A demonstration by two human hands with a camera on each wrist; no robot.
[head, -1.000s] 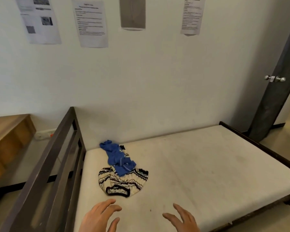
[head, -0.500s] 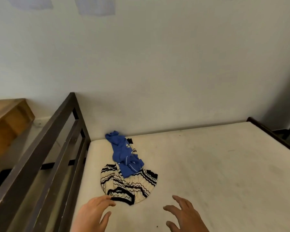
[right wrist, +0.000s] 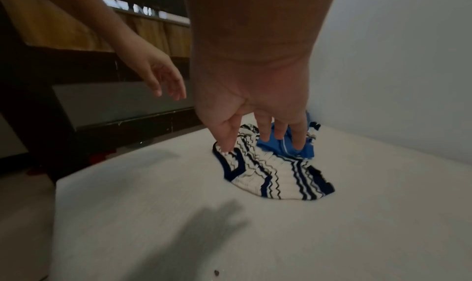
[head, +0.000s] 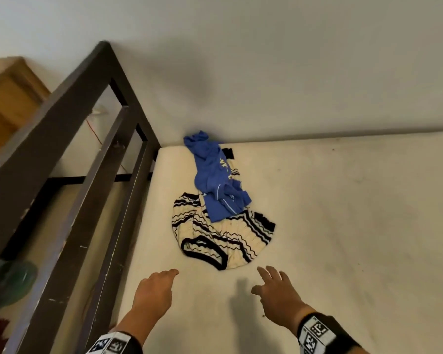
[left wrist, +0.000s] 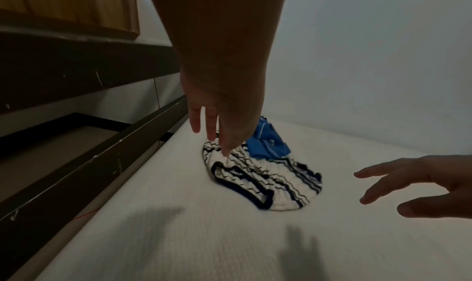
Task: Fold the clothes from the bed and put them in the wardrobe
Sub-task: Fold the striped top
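Two garments lie crumpled near the far left corner of the bare mattress. A cream knit top with dark zigzag stripes is nearest me, and a blue garment lies partly over its far side. My left hand hovers just short of the knit top's near left edge, fingers straight, holding nothing. To its right my right hand reaches over the mattress, fingers spread and empty.
A dark wooden bed frame rail runs along the mattress's left side. Beyond it stands wooden furniture. A plain wall backs the bed. A green object sits on the floor at the left.
The view has tilted down and moved closer to the bed. Both hands have reached forward toward the garments. The garments have not moved.
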